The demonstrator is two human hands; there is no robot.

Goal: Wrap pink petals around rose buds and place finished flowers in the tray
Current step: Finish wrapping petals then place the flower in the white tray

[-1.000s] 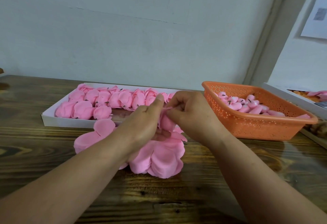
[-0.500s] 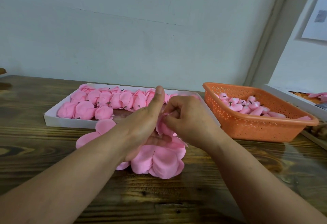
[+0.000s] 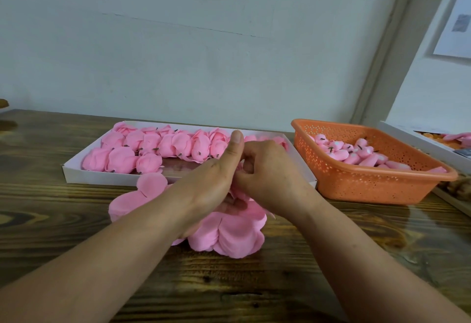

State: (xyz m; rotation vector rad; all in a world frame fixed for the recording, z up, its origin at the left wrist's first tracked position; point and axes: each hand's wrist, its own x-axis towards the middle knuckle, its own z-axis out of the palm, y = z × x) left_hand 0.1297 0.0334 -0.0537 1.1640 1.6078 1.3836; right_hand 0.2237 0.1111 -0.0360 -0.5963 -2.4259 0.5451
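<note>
At frame centre, above the petals, a bud (mostly hidden) is pinched by the curled right hand and cupped by the left hand, thumb raised; soft and light, it is best held low, gently

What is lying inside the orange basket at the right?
The orange basket holds a heap of small pink rose buds, several with dark stubs showing. They fill only its lower part. Its near wall hides whatever lies beneath them, so the bottom cannot be seen.

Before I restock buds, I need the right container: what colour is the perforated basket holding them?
Orange; the perforated basket shows best in the head view, right of the white tray.
</note>
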